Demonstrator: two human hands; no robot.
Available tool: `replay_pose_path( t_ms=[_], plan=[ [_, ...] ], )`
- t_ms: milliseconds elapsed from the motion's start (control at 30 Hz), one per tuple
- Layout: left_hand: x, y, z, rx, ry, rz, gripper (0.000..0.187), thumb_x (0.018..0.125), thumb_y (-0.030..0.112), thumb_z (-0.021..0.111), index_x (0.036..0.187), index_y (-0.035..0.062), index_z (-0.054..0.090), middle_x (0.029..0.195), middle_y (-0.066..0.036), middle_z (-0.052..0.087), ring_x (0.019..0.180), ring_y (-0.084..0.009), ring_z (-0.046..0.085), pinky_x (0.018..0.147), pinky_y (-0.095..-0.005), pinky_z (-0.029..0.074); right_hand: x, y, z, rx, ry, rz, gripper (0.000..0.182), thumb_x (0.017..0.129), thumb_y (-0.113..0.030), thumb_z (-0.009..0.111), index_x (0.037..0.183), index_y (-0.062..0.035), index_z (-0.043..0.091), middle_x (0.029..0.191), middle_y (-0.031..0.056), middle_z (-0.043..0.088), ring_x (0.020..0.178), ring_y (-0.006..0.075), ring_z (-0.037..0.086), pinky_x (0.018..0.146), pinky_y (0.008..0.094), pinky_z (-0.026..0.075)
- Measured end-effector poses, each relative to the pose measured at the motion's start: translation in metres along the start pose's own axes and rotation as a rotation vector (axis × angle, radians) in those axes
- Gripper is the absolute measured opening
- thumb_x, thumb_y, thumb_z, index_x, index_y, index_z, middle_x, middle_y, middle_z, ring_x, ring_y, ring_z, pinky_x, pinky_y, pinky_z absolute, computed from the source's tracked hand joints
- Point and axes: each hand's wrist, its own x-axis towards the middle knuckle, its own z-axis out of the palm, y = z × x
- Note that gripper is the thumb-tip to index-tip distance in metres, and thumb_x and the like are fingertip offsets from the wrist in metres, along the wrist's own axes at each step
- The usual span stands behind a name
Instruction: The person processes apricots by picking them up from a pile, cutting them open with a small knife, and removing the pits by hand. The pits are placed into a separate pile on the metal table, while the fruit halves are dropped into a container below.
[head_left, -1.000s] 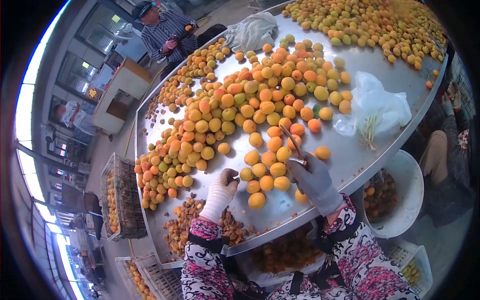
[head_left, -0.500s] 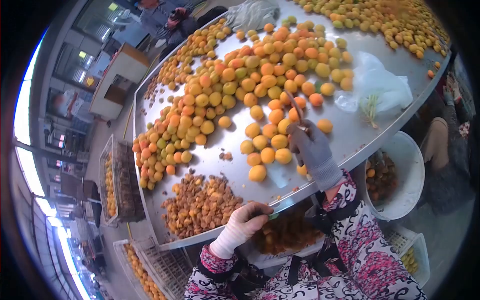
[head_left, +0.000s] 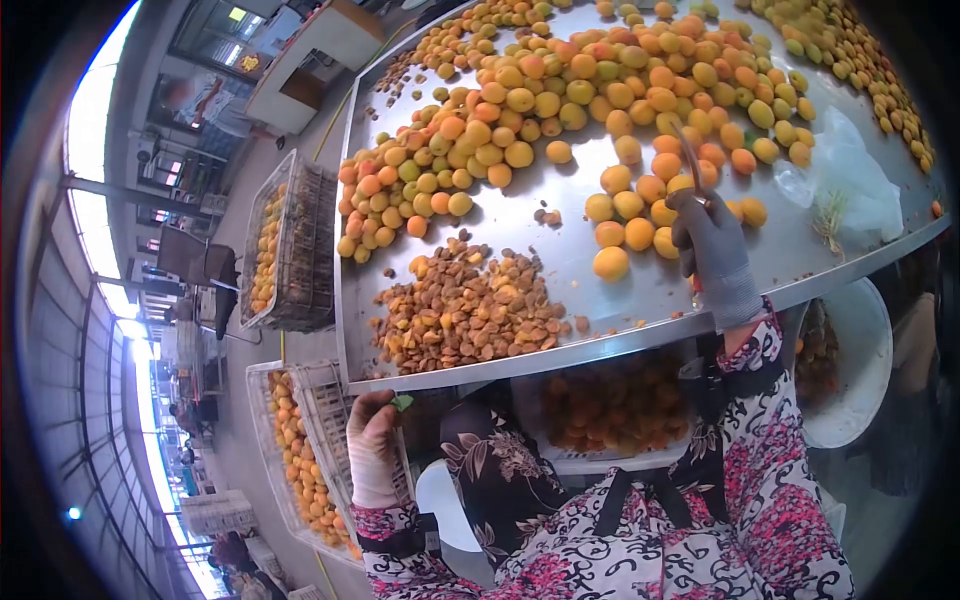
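Note:
My left hand (head_left: pixel 372 425), its wrist wrapped in a pale covering, pinches a small green leaf (head_left: pixel 402 402) just off the near left corner of the metal table (head_left: pixel 560 285). A grey glove covers my right hand (head_left: pixel 712 240), which grips a thin curved knife (head_left: pixel 688 150) pointing away from me over the tabletop. Around the knife lie loose whole apricots (head_left: pixel 638 234), with a larger heap of apricots (head_left: pixel 500 125) behind them. A mound of brown apricot pits (head_left: pixel 460 310) sits near the table's front left corner.
Below the table edge stands a tub of opened apricots (head_left: pixel 610 410). A white bucket (head_left: pixel 862 380) is at the right. Crates of apricots (head_left: pixel 290 240) stand left on the floor. A clear plastic bag (head_left: pixel 855 190) lies on the table's right. In the background stands a person (head_left: pixel 215 105).
My left hand has moved left and down from the table's edge, carrying the leaf. My right hand still grips the knife near the loose apricots. The view has swung left.

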Motion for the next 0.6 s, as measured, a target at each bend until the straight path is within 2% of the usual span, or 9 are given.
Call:
replay_pose_path(
  t_ms=[200, 267, 300, 333, 400, 433, 467, 567, 600],
  plan=[
    [-0.001, -0.046, -0.06, 0.104, 0.077, -0.029, 0.026, 0.079, 0.008, 0.059, 0.103, 0.0007, 0.053, 0.094, -0.006, 0.059, 0.076, -0.0112, 0.055, 0.069, -0.0203, 0.044, -0.002, 0.011, 0.007, -0.045, -0.019, -0.034, 0.029, 0.085, -0.031, 0.059, 0.091, -0.0037, 0.052, 0.057, -0.0027, 0.045, 0.039, 0.0033, 0.036, 0.033, 0.0198, 0.027],
    [0.005, -0.054, -0.068, 0.58, 0.002, -0.113, 0.034, 0.079, 0.012, 0.061, 0.11, 0.0017, 0.052, 0.097, -0.006, 0.059, 0.082, -0.0141, 0.057, 0.073, -0.0245, 0.046, -0.004, 0.01, 0.01, -0.056, 0.005, -0.033, 0.025, 0.087, -0.024, 0.054, 0.096, -0.0003, 0.055, 0.057, -0.0007, 0.046, 0.039, 0.0036, 0.036, 0.034, 0.0176, 0.026],
    [0.004, -0.056, -0.071, 1.517, 0.042, 0.029, 0.038, 0.079, 0.012, 0.061, 0.115, 0.0027, 0.051, 0.1, -0.007, 0.059, 0.091, -0.0172, 0.057, 0.079, -0.0288, 0.046, -0.005, 0.012, 0.01, -0.065, 0.019, -0.036, 0.025, 0.087, -0.024, 0.054, 0.096, -0.0003, 0.055, 0.057, -0.0007, 0.046, 0.039, 0.0036, 0.036, 0.034, 0.0176, 0.026],
    [0.006, -0.058, -0.069, 1.508, 0.021, 0.042, 0.038, 0.079, 0.012, 0.061, 0.115, 0.0027, 0.051, 0.1, -0.007, 0.059, 0.091, -0.0172, 0.057, 0.079, -0.0288, 0.046, -0.005, 0.015, 0.011, -0.113, 0.024, -0.085, 0.025, 0.087, -0.024, 0.054, 0.096, -0.0006, 0.055, 0.057, -0.0004, 0.047, 0.04, 0.0038, 0.037, 0.035, 0.0178, 0.027],
    [0.017, -0.063, -0.073, 1.303, 0.19, 0.238, 0.037, 0.08, 0.008, 0.06, 0.115, 0.0005, 0.051, 0.102, -0.009, 0.059, 0.097, -0.0191, 0.056, 0.083, -0.0312, 0.044, -0.003, 0.013, 0.007, -0.172, 0.066, -0.15, 0.024, 0.087, -0.023, 0.053, 0.096, -0.0009, 0.055, 0.057, -0.0001, 0.047, 0.041, 0.0041, 0.038, 0.035, 0.018, 0.028],
    [0.031, -0.076, -0.081, 0.779, 0.187, 0.099, 0.035, 0.08, 0.003, 0.058, 0.115, 0.0003, 0.051, 0.103, -0.009, 0.059, 0.096, -0.0168, 0.056, 0.083, -0.0282, 0.044, -0.004, 0.012, 0.007, -0.149, 0.033, -0.113, 0.027, 0.086, -0.025, 0.056, 0.095, 0.0003, 0.056, 0.06, -0.0004, 0.049, 0.046, 0.004, 0.041, 0.039, 0.0187, 0.032],
    [0.037, -0.064, -0.055, 0.665, 0.196, 0.122, 0.033, 0.081, 0.001, 0.057, 0.114, 0.0002, 0.053, 0.101, -0.009, 0.06, 0.095, -0.0155, 0.056, 0.083, -0.0262, 0.043, -0.005, 0.011, 0.006, -0.125, -0.004, -0.076, 0.03, 0.085, -0.027, 0.058, 0.095, 0.0015, 0.057, 0.063, -0.0008, 0.051, 0.05, 0.004, 0.045, 0.043, 0.0193, 0.035],
    [0.051, -0.028, 0.036, 0.676, -0.071, 0.358, 0.023, 0.081, 0.002, 0.057, 0.104, -0.0003, 0.059, 0.098, -0.01, 0.062, 0.091, -0.0153, 0.058, 0.079, -0.0257, 0.045, -0.002, 0.012, 0.004, -0.114, -0.034, -0.081, 0.031, 0.085, -0.027, 0.058, 0.095, 0.0025, 0.057, 0.063, -0.0005, 0.051, 0.051, 0.0049, 0.046, 0.044, 0.0204, 0.036],
    [0.058, -0.023, 0.07, 0.721, -0.2, 0.456, 0.024, 0.079, 0.002, 0.057, 0.102, -0.0006, 0.06, 0.097, -0.013, 0.062, 0.091, -0.0203, 0.06, 0.079, -0.0286, 0.045, -0.003, 0.011, 0.004, -0.117, -0.024, -0.088, 0.031, 0.085, -0.027, 0.058, 0.095, 0.0025, 0.057, 0.063, -0.0005, 0.051, 0.051, 0.0049, 0.046, 0.044, 0.0204, 0.036]
  ],
)
